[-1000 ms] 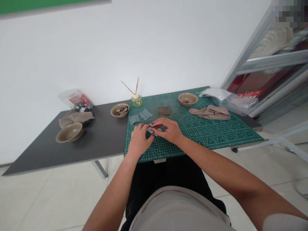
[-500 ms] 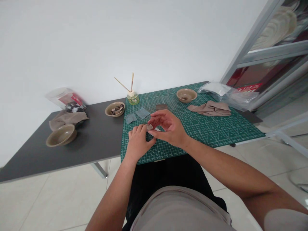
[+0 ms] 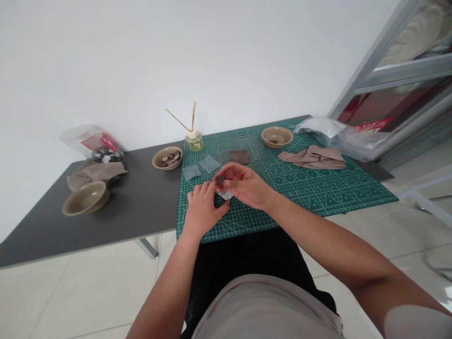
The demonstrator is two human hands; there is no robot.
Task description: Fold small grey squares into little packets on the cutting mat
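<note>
On the green cutting mat (image 3: 300, 181), a small pale piece (image 3: 226, 194) lies between my hands. My left hand (image 3: 205, 205) rests at its left edge, thumb and fingers closed toward it. Just above the piece, my right hand (image 3: 245, 186) pinches a small dark object (image 3: 221, 179), partly hidden by the fingers. Two blue-grey squares, one (image 3: 191, 172) beside the other (image 3: 209, 164), lie behind my left hand. A brown square (image 3: 239, 157) lies behind my right hand.
A bowl of small pieces (image 3: 167, 158) and a reed diffuser (image 3: 194, 141) stand behind left. Farther left are another bowl (image 3: 86, 198), a cloth (image 3: 95, 174) and a plastic bag (image 3: 90, 141). Back right are a bowl (image 3: 277, 137), a crumpled cloth (image 3: 314, 157) and clear plastic (image 3: 342, 136).
My right hand has turned, its fingers drawn closer together over the pale piece, which now shows more. The beige round face seen at the fingertips no longer shows. The view has shifted slightly.
</note>
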